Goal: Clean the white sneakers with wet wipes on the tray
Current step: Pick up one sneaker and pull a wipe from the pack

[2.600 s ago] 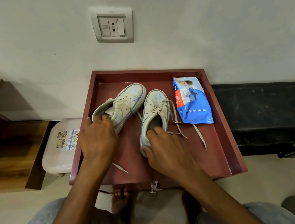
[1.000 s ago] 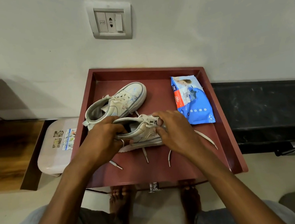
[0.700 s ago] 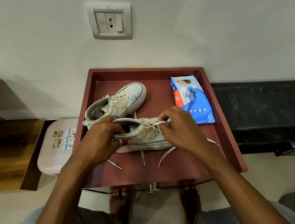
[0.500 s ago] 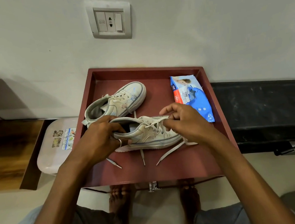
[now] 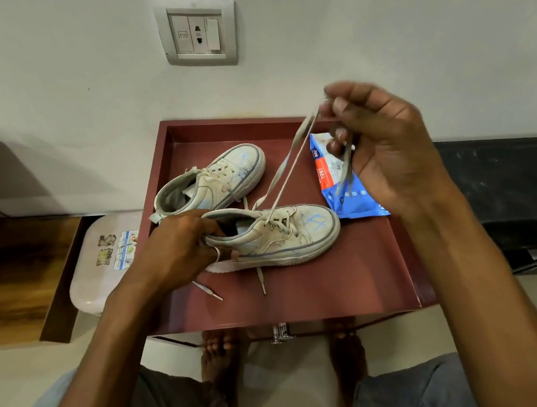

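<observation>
Diff vs half a second ago: right hand (image 5: 385, 150) had been low at the eyelets, and it was now up over the tray's far right corner. It pinched a lace (image 5: 292, 160) between thumb and fingers. The lace ran taut on a diagonal from the near sneaker (image 5: 274, 236) up to that hand, and a loose end hung from the hand over the wipes pack (image 5: 342, 191).

Left hand (image 5: 178, 243) had not moved. It gripped the near sneaker's heel collar, fingers curled inside the opening. Near sneaker kept its spot, sole down across the tray (image 5: 304, 293), toe pointing right. Far sneaker (image 5: 211, 179) and wipes pack were unchanged too.

Edges and room:
- Tray had a raised rim all round, back rim against the wall.
- Far sneaker's heel sat just beside the left rim.
- Near sneaker's toe was just beside the pack's near corner; couldn't tell if they touched.
- Pack lay along the right rim, partly hidden by the right hand.
- Bare tray floor was the near strip and the near right corner, with two lace tips (image 5: 208, 290) lying on the strip.
- White plastic box (image 5: 100, 266) stood left of the tray, black bench (image 5: 509, 182) right.
</observation>
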A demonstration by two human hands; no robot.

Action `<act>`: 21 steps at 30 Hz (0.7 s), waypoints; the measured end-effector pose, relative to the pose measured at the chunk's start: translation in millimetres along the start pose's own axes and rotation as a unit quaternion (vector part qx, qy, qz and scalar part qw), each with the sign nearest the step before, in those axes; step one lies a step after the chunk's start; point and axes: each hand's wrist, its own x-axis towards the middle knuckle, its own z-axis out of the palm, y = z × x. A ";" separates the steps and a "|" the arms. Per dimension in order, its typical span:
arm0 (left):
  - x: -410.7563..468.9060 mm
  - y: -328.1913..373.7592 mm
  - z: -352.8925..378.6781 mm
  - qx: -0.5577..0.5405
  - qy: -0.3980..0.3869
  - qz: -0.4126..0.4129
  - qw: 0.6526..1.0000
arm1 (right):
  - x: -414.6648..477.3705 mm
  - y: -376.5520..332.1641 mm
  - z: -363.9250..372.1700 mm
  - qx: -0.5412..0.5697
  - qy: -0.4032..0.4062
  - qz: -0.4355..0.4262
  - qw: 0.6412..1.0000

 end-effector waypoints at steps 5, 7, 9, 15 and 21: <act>-1.3 -2.3 -0.4 -0.016 -0.009 0.007 1.000 | 15.6 -13.2 7.9 -0.031 0.015 -0.069 0.997; -1.6 -3.4 -0.9 -0.030 -0.021 0.014 0.999 | 18.1 -5.0 11.2 -0.054 0.005 -0.075 0.996; -1.6 -4.6 -0.9 -0.042 -0.035 0.013 0.998 | 19.7 7.0 13.0 -0.075 -0.007 -0.064 0.995; -1.5 -4.3 -0.2 -0.051 -0.039 0.006 0.998 | 21.7 42.7 12.3 -0.220 -0.040 0.027 0.974; -1.9 -4.7 0.2 -0.053 -0.036 -0.004 0.998 | 19.8 68.8 15.8 -0.336 -0.111 0.102 0.930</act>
